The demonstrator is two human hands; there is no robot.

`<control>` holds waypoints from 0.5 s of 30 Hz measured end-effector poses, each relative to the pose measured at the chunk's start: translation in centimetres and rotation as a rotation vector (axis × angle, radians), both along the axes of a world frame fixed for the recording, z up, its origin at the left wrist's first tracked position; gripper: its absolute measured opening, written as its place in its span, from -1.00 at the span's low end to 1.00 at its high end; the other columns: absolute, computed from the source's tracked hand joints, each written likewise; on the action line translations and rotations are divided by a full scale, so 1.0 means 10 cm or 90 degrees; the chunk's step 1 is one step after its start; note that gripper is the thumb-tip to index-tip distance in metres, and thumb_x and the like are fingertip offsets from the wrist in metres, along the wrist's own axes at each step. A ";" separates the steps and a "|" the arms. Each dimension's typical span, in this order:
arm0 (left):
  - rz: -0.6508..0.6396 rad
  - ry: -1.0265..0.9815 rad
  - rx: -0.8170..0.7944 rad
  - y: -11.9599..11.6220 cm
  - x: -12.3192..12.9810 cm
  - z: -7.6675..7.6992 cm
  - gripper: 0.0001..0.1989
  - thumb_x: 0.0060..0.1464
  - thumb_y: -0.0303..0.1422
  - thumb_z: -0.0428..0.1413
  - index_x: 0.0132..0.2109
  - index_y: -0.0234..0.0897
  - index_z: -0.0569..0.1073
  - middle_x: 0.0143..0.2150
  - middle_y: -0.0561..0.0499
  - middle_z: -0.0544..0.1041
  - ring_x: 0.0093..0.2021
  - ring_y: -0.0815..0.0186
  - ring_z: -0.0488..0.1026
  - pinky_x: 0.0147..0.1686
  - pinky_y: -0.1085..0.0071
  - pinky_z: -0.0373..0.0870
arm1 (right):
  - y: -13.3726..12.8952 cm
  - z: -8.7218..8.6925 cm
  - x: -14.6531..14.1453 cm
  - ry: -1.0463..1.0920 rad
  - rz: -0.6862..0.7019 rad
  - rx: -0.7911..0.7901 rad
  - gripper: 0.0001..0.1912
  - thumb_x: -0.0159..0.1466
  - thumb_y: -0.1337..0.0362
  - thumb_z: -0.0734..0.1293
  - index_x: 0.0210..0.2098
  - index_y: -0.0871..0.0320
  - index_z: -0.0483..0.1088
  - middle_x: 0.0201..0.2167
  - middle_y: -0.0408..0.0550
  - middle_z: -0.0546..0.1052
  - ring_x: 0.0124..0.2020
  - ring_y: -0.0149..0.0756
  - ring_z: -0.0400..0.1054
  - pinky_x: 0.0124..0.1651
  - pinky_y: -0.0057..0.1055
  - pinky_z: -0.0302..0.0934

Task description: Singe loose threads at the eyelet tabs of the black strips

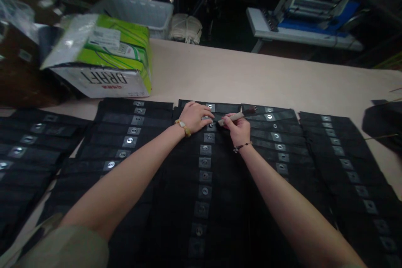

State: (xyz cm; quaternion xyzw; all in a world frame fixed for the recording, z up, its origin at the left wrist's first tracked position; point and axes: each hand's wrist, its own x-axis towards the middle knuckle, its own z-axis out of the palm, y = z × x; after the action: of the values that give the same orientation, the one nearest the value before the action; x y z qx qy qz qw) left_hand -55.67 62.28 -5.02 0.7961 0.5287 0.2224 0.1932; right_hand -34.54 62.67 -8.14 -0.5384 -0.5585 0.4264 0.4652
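Note:
Rows of black fabric-like pieces (pixel 222 184) overlap on the table, each with a small clear patch and a shiny round mark. My left hand (pixel 195 118) lies palm down on the far end of the middle row, fingers stretched over the pieces beside one patch (pixel 209 137). Just to its right, my right hand (pixel 240 130) is closed in a pinch around a slim tool with a pale wrapped grip (pixel 234 118) and a dark reddish end pointing right. The tool's left end is close to my left fingertips; its exact kind is unclear.
A green and white cardboard box (pixel 116 83) stands at the back left, beside a brown box (pixel 25 71). Beyond the table (pixel 201 65) are a grey crate (pixel 160 12), a tied pale bundle (pixel 186 28) and a bench with a blue machine (pixel 314 25). A dark object (pixel 383 123) lies right.

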 end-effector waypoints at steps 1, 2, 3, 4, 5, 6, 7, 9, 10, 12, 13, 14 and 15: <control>-0.013 0.033 0.019 -0.05 0.03 -0.02 -0.82 0.17 -0.19 0.19 -0.12 -0.01 0.64 0.07 0.09 0.59 0.12 0.16 0.42 0.27 0.06 0.09 | -0.03 -0.02 0.00 -0.010 0.003 0.013 -0.59 0.10 -0.04 0.44 -0.26 0.18 0.51 -0.37 -0.03 0.60 -0.37 -0.26 0.51 -0.24 -0.29 0.45; -0.020 0.056 0.026 -0.09 0.06 -0.05 -0.83 0.17 -0.18 0.19 -0.13 0.01 0.64 0.07 0.09 0.60 0.12 0.16 0.41 0.26 0.04 0.07 | -0.05 -0.03 0.00 -0.025 0.005 0.026 -0.60 0.12 -0.03 0.44 -0.25 0.18 0.51 -0.37 -0.04 0.61 -0.36 -0.26 0.51 -0.22 -0.30 0.44; -0.021 0.069 0.023 -0.13 0.08 -0.07 -0.83 0.17 -0.18 0.19 -0.12 0.02 0.64 0.06 0.09 0.60 0.11 0.16 0.40 0.24 0.04 0.08 | -0.06 -0.03 0.00 -0.043 0.003 0.038 -0.61 0.13 -0.03 0.43 -0.24 0.18 0.52 -0.37 -0.04 0.61 -0.36 -0.26 0.50 -0.22 -0.31 0.43; -0.015 0.071 0.015 -0.16 0.09 -0.09 -0.82 0.17 -0.18 0.19 -0.11 0.03 0.64 0.06 0.09 0.60 0.11 0.16 0.40 0.21 0.06 0.10 | -0.07 -0.02 -0.01 -0.062 0.002 0.050 -0.62 0.14 -0.01 0.42 -0.24 0.18 0.52 -0.38 -0.04 0.61 -0.37 -0.26 0.50 -0.22 -0.31 0.42; -0.003 0.068 0.004 -0.19 0.11 -0.10 -0.82 0.17 -0.19 0.19 -0.10 0.03 0.63 0.05 0.08 0.60 0.10 0.16 0.40 0.19 0.08 0.13 | -0.08 0.00 -0.02 -0.080 0.001 0.061 -0.63 0.15 0.00 0.41 -0.25 0.19 0.52 -0.39 -0.05 0.60 -0.37 -0.26 0.49 -0.23 -0.32 0.41; 0.014 0.061 -0.009 -0.21 0.13 -0.10 -0.82 0.16 -0.21 0.20 -0.10 0.02 0.63 0.04 0.08 0.61 0.09 0.15 0.40 0.16 0.08 0.15 | -0.09 0.02 -0.02 -0.093 0.001 0.069 -0.64 0.16 0.01 0.41 -0.25 0.19 0.52 -0.40 -0.05 0.60 -0.38 -0.26 0.49 -0.24 -0.33 0.40; 0.036 0.053 -0.023 -0.22 0.15 -0.09 -0.82 0.14 -0.22 0.21 -0.11 0.01 0.63 0.03 0.07 0.61 0.08 0.14 0.40 0.15 0.09 0.16 | -0.10 0.04 -0.03 -0.103 0.003 0.074 -0.65 0.16 0.02 0.40 -0.26 0.19 0.52 -0.40 -0.06 0.60 -0.38 -0.26 0.49 -0.24 -0.33 0.40; 0.084 0.034 -0.054 -0.25 0.19 -0.06 -0.83 0.11 -0.26 0.23 -0.13 -0.03 0.63 0.00 0.06 0.62 0.06 0.12 0.41 0.13 0.08 0.19 | -0.12 0.09 -0.04 -0.115 0.009 0.074 -0.67 0.17 0.03 0.39 -0.26 0.18 0.52 -0.40 -0.06 0.61 -0.37 -0.25 0.50 -0.24 -0.33 0.40; 0.110 0.023 -0.068 -0.27 0.21 -0.04 -0.83 0.09 -0.28 0.24 -0.14 -0.04 0.64 -0.01 0.05 0.62 0.05 0.11 0.41 0.12 0.08 0.20 | -0.12 0.11 -0.04 -0.119 0.013 0.071 -0.67 0.17 0.03 0.39 -0.27 0.18 0.52 -0.39 -0.05 0.61 -0.36 -0.24 0.51 -0.24 -0.33 0.40; 0.156 0.003 -0.084 -0.29 0.24 -0.01 -0.85 0.06 -0.28 0.26 -0.18 -0.05 0.64 -0.03 0.05 0.62 0.05 0.09 0.41 0.12 0.08 0.22 | -0.14 0.12 -0.04 -0.120 0.020 0.069 -0.68 0.17 0.03 0.38 -0.27 0.17 0.52 -0.38 -0.05 0.61 -0.36 -0.24 0.51 -0.23 -0.33 0.40; 0.169 -0.005 -0.088 -0.30 0.25 -0.01 -0.86 0.06 -0.28 0.26 -0.19 -0.06 0.65 -0.04 0.05 0.63 0.05 0.09 0.41 0.12 0.09 0.23 | -0.14 0.12 -0.05 -0.118 0.023 0.069 -0.68 0.17 0.03 0.38 -0.26 0.17 0.51 -0.38 -0.05 0.62 -0.35 -0.24 0.51 -0.23 -0.33 0.40; 0.174 -0.011 -0.089 -0.31 0.26 0.00 -0.87 0.06 -0.27 0.26 -0.20 -0.07 0.65 -0.05 0.05 0.63 0.04 0.10 0.41 0.12 0.10 0.23 | -0.14 0.12 -0.05 -0.117 0.024 0.069 -0.68 0.17 0.03 0.38 -0.26 0.17 0.51 -0.37 -0.04 0.62 -0.35 -0.24 0.51 -0.23 -0.33 0.40; 0.173 -0.016 -0.088 -0.31 0.26 0.00 -0.87 0.07 -0.26 0.26 -0.20 -0.08 0.65 -0.06 0.04 0.63 0.04 0.10 0.41 0.12 0.10 0.24 | -0.15 0.12 -0.05 -0.116 0.025 0.070 -0.68 0.17 0.04 0.38 -0.26 0.17 0.51 -0.36 -0.04 0.62 -0.35 -0.24 0.51 -0.22 -0.33 0.40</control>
State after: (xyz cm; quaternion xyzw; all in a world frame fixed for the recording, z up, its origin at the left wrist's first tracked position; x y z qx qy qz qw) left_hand -53.11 59.13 -5.07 0.6991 0.6431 0.2195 0.2224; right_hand -35.03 61.21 -6.95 -0.5375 -0.6314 0.3532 0.4332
